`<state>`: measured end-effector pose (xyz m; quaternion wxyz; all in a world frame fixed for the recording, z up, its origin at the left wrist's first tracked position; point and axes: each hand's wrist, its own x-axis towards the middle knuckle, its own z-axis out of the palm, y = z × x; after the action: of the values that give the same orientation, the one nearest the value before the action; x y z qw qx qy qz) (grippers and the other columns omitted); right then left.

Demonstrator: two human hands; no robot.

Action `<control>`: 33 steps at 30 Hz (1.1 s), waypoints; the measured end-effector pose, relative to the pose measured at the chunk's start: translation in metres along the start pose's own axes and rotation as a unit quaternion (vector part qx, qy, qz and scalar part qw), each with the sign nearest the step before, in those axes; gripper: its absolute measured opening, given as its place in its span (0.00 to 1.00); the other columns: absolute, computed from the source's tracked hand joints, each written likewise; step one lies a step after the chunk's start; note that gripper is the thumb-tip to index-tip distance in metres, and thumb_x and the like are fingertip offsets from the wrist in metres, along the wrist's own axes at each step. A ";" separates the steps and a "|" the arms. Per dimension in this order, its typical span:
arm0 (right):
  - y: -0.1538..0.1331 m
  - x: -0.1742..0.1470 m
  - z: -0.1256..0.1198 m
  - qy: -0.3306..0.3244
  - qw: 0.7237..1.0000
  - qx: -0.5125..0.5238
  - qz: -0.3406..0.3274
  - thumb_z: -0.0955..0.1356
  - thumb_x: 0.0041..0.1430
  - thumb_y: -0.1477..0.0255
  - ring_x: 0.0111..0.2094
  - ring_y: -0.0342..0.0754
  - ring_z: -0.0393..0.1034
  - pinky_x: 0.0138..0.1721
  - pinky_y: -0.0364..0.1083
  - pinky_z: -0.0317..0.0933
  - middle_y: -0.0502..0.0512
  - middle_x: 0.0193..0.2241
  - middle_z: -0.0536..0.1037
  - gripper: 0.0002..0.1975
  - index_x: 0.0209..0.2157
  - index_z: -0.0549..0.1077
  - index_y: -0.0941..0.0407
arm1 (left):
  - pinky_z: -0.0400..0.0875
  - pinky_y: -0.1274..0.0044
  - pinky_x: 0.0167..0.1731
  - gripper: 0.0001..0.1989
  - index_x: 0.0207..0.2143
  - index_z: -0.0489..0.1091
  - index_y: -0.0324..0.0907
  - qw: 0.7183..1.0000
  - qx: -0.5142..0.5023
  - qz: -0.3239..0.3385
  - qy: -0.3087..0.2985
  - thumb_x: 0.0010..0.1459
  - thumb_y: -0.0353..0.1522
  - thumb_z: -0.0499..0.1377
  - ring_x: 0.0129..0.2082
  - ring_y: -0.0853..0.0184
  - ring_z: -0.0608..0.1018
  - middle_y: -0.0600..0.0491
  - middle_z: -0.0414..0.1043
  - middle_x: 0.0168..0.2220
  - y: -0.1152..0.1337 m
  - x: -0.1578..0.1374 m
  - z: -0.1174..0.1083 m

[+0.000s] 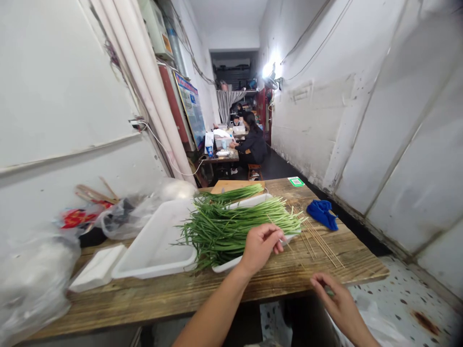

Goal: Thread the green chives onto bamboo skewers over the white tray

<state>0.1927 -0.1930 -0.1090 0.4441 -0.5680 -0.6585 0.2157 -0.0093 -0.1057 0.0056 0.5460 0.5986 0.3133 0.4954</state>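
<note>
My left hand (261, 245) is closed in a pinch over the cut ends of a pile of green garlic chives (224, 224). A thin bamboo skewer seems to pass through its fingers, mostly hidden by them. The chives lie across a white plastic tray (228, 265). My right hand (336, 300) is at the table's front edge, thumb and fingers curled together. A small greenish bit shows between them, too small to name. Several loose bamboo skewers (321, 241) lie on the wood to the right of the chives.
Left of the chives is another white tray (159, 241), beside a white block-like pack (98, 267) and plastic bags (32, 279). A blue cloth (321, 214) lies at the right of the wooden table (162, 303). Behind, a person (253, 142) sits at another table.
</note>
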 end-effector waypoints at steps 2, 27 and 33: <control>-0.005 0.001 -0.001 -0.033 0.999 0.001 0.000 0.65 0.58 0.65 0.33 0.47 0.70 0.37 0.43 0.64 0.54 0.30 0.75 0.09 0.33 0.71 0.55 | 0.70 0.80 0.21 0.13 0.24 0.68 0.35 0.999 -0.004 -0.034 -0.021 0.51 0.38 0.60 0.20 0.72 0.73 0.51 0.71 0.22 -0.002 -0.005 0.002; 0.004 -0.001 0.012 0.090 0.993 0.049 0.056 0.62 0.58 0.60 0.18 0.44 0.64 0.19 0.39 0.61 0.48 0.18 0.69 0.24 0.53 0.67 0.54 | 0.67 0.74 0.40 0.09 0.34 0.76 0.41 0.843 0.519 0.102 -0.100 0.55 0.32 0.56 0.36 0.65 0.74 0.50 0.76 0.33 -0.053 0.103 -0.022; 0.007 0.017 0.014 0.090 0.994 0.043 0.041 0.63 0.57 0.59 0.20 0.45 0.65 0.22 0.41 0.62 0.49 0.19 0.69 0.23 0.52 0.68 0.55 | 0.65 0.72 0.44 0.13 0.34 0.76 0.41 0.836 0.515 0.158 -0.105 0.58 0.35 0.53 0.38 0.63 0.73 0.48 0.75 0.34 -0.065 0.097 -0.020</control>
<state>0.1857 -0.1725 -0.1158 0.5162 -0.5918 -0.5823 0.2103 0.0135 0.0032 -0.0346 0.1027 0.8833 0.3649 0.2758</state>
